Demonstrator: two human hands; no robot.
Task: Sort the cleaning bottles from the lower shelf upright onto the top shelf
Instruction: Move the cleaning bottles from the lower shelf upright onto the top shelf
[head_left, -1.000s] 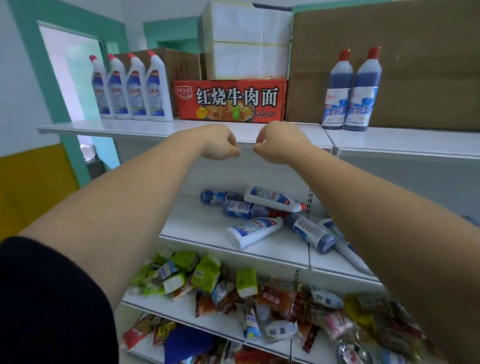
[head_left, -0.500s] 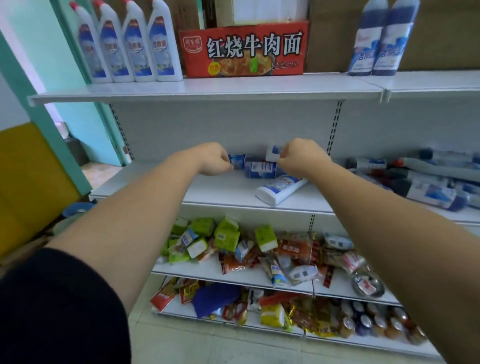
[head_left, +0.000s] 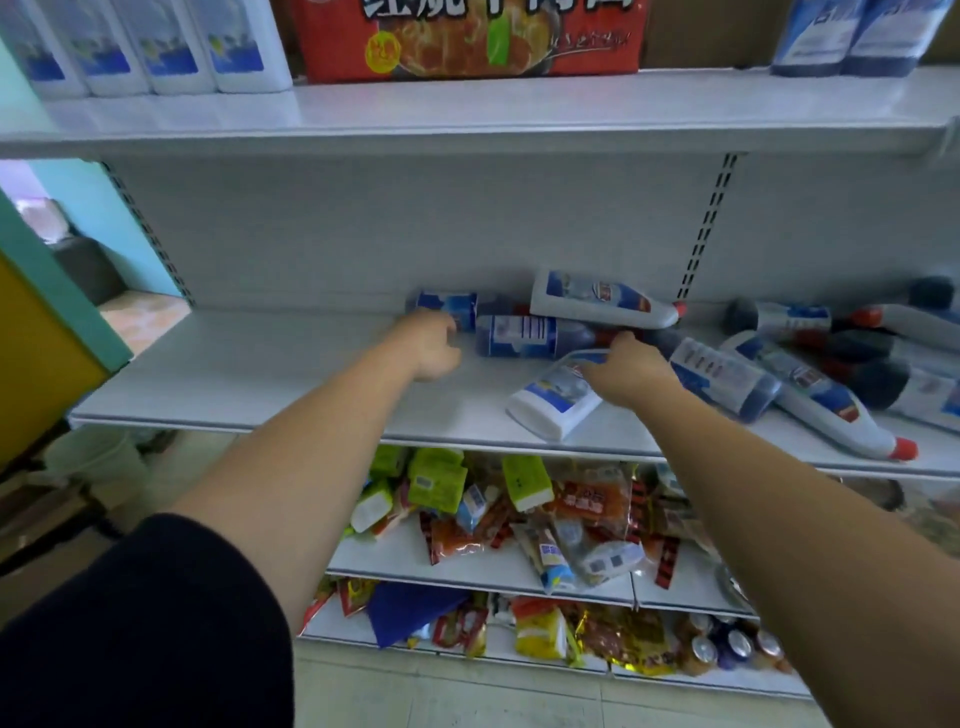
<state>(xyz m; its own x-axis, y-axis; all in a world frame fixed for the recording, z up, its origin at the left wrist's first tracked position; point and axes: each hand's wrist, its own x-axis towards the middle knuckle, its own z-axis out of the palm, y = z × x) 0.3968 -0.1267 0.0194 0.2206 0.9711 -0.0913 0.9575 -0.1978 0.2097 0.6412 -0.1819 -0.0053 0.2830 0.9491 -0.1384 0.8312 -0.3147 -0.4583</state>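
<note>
Two-handed, reaches across the lower shelf (head_left: 234, 374) at mid-frame. Curls the right hand (head_left: 628, 371) over the far end of a lying white bottle (head_left: 558, 405), right of centre. Keeps the left hand (head_left: 434, 345) curled, empty, just below a lying blue bottle (head_left: 449, 309).

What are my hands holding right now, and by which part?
The right hand grips the lying white plastic bottle around its neck end. The left hand is at the base of a lying dark blue bottle; a hold cannot be told.
</note>
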